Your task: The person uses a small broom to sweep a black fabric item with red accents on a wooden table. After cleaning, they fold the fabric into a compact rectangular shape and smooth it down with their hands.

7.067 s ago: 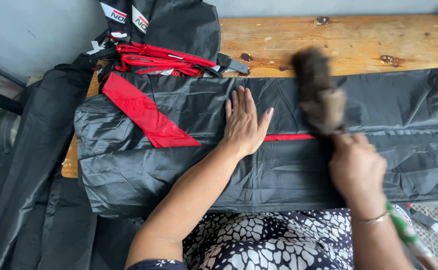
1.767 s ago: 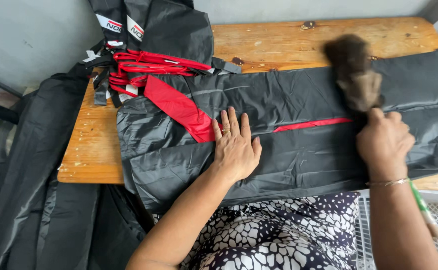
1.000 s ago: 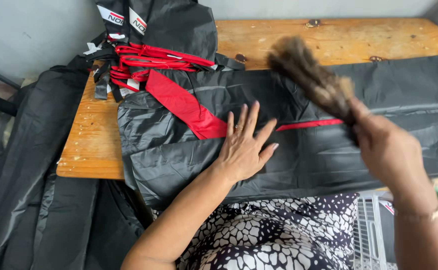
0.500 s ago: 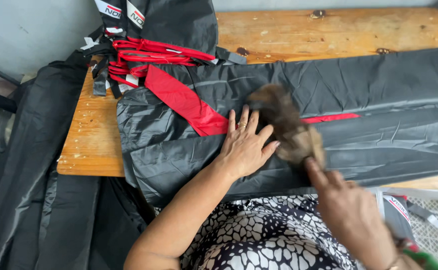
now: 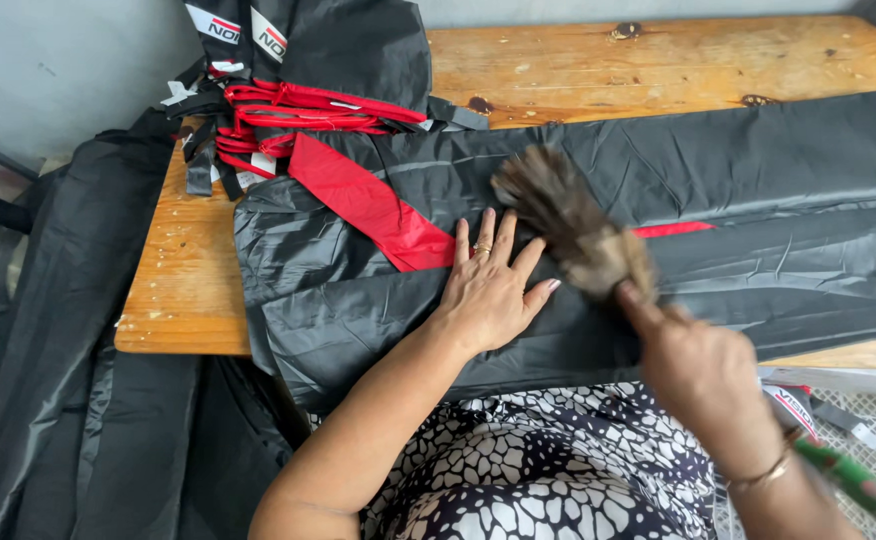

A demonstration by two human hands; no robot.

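A long black fabric cover [image 5: 758, 170] with a red band [image 5: 368, 205] lies spread across a wooden table [image 5: 183, 285]. My left hand [image 5: 493, 285] rests flat on the fabric with fingers spread, just right of the red band. My right hand [image 5: 703, 375] grips a brown bristle brush [image 5: 573, 225], whose blurred head lies on the fabric close to my left fingertips. A thin red stripe [image 5: 673, 230] runs along the cover to the right of the brush.
A pile of black covers with red straps [image 5: 308, 95] sits at the table's back left. More black fabric [image 5: 68, 350] hangs off the left edge toward the floor. A green handle [image 5: 858, 485] shows at the lower right, beside my patterned clothing [image 5: 548, 470].
The brush swung from the right side of the cover to the left, toward my left hand, and now sits slightly higher than half a second ago. My left hand stayed flat on the fabric.
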